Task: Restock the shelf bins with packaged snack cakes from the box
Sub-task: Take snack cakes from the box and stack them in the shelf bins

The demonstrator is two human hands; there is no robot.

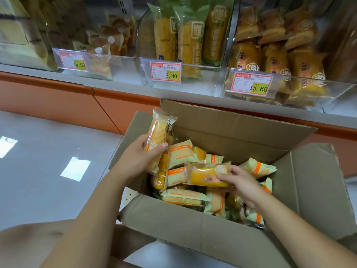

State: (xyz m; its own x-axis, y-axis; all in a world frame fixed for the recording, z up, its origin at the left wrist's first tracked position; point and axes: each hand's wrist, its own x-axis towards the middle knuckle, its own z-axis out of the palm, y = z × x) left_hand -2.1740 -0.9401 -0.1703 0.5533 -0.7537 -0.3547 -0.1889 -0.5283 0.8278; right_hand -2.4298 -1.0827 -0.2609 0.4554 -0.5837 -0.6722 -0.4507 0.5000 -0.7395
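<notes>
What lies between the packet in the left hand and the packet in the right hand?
Head view: between the upright packet and the level packet, a pale orange-striped packet lies in the box.

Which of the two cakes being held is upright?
The left cake, in the left hand, stands on end; the right cake, in the right hand, lies level.

We hold both bare forearms [90, 211] extended forward. Our left hand [142, 158] is the higher one, thumb and fingers curled round an upright pack [158, 130]. Our right hand [238, 183] sits lower, palm down, fingers and thumb pinching the end of a level pack [206, 176].
</notes>
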